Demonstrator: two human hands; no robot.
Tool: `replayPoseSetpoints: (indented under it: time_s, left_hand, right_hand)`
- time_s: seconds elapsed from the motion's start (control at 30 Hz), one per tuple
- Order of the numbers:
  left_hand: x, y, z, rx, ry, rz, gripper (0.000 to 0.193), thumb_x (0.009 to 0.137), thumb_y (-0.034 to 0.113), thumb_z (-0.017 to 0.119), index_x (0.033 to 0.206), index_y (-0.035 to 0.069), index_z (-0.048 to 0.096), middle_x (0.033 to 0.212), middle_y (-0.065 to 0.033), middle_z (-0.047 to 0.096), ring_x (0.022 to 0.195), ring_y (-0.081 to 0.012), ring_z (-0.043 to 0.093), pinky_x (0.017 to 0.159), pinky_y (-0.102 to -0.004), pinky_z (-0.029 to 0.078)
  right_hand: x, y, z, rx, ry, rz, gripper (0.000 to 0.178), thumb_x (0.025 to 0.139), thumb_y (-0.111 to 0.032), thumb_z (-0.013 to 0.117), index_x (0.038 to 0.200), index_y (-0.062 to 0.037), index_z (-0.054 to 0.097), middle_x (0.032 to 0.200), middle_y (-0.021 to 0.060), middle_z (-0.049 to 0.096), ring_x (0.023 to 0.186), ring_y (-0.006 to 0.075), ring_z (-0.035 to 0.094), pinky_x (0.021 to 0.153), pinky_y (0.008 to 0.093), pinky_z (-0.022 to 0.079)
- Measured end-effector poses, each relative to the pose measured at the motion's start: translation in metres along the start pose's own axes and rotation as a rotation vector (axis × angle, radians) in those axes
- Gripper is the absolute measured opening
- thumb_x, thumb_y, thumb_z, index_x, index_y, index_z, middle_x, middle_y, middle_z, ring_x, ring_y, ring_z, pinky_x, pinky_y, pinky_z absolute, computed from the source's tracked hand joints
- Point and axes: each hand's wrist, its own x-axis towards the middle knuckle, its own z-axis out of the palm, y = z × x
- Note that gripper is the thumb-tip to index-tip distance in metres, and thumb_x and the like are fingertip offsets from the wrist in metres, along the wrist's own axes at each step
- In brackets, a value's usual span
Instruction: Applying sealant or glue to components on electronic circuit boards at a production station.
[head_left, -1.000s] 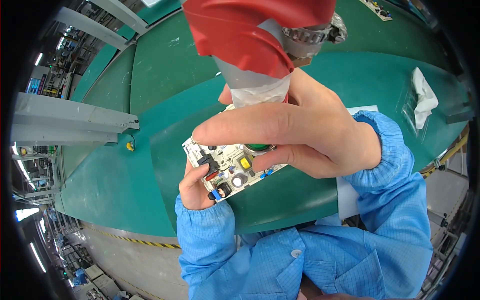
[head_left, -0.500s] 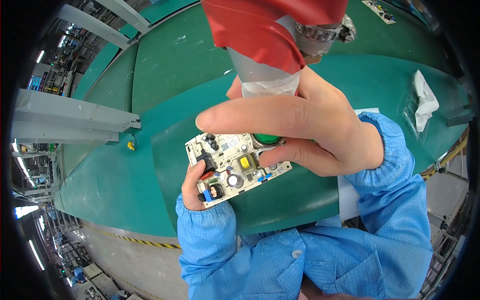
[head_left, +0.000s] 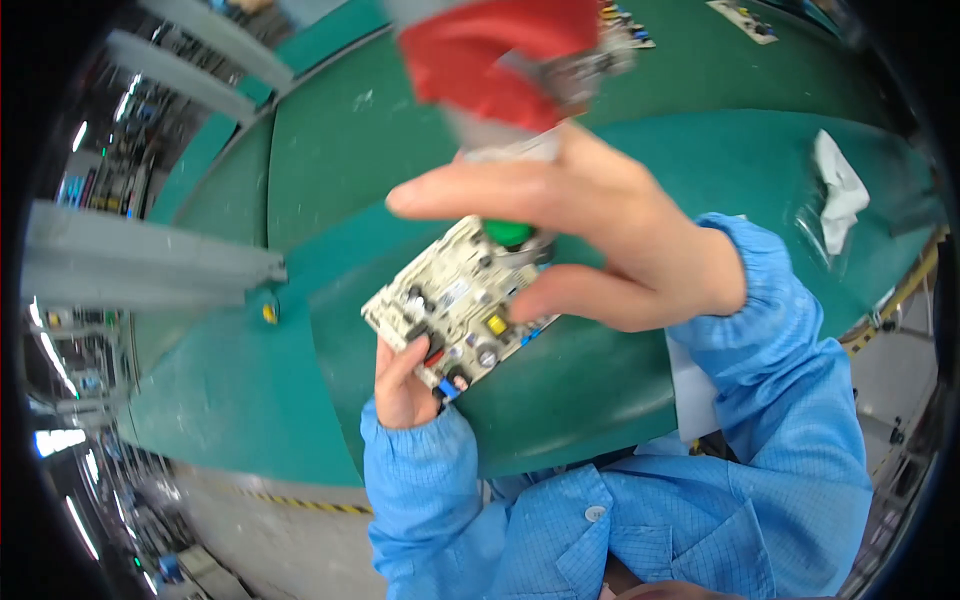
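Note:
My left hand grips a cream circuit board by its lower left corner, thumb on top. The board is tilted, its far end raised, and carries a yellow transformer, round capacitors and blue parts. My right hand is wrapped round a tubular tool bound in red tape with a metal hose clamp. Index finger and thumb are spread apart; the other fingers are hidden. Between them shows a round green part, over the board's far right corner. Whether it touches the board I cannot tell. The tool is blurred.
A green mat covers the bench. Two more circuit boards lie at the far edge. A crumpled white cloth is at the right, a grey metal beam at the left, and a small yellow item beneath the beam's end.
The circuit board has turned counterclockwise, its right end swinging away from me. My right hand and the red-taped tool have shifted a little left and away, uncovering another board at the back.

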Motion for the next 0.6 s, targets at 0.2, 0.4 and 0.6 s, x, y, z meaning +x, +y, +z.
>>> replayPoseSetpoints:
  time_s: [0.2, 0.4, 0.6]
  left_hand:
    - [0.009, -0.006, -0.022, -0.103, 0.121, 0.059, 0.049, 0.085, 0.006, 0.042, 0.132, -0.002, 0.032, 0.131, -0.0170, 0.044, 0.117, -0.0319, 0.046, 0.099, -0.0445, 0.038]
    - [0.074, 0.027, -0.008, -0.066, 0.135, 0.064, 0.042, 0.088, 0.011, 0.042, 0.128, -0.002, 0.039, 0.128, -0.0169, 0.047, 0.116, -0.0327, 0.048, 0.098, -0.0489, 0.038]
    - [0.211, 0.067, -0.011, -0.285, 0.187, 0.313, 0.038, 0.090, 0.014, 0.039, 0.125, -0.001, 0.043, 0.127, -0.0176, 0.048, 0.117, -0.0312, 0.046, 0.100, -0.0491, 0.036]
  right_hand:
    - [-0.003, 0.022, -0.009, -0.034, 0.147, 0.074, 0.057, 0.075, -0.011, 0.066, 0.129, -0.0136, 0.046, 0.131, 0.0164, 0.041, 0.111, 0.0324, 0.045, 0.088, 0.0365, 0.042]
    - [-0.017, 0.059, -0.059, -0.173, 0.211, 0.128, 0.039, 0.083, -0.018, 0.061, 0.121, -0.0114, 0.053, 0.129, 0.0152, 0.040, 0.115, 0.0291, 0.043, 0.095, 0.0359, 0.036]
    - [-0.019, 0.084, -0.073, -0.154, 0.318, 0.172, 0.033, 0.086, -0.027, 0.057, 0.116, -0.0123, 0.058, 0.112, 0.0087, 0.051, 0.100, 0.0217, 0.048, 0.090, 0.0308, 0.036]
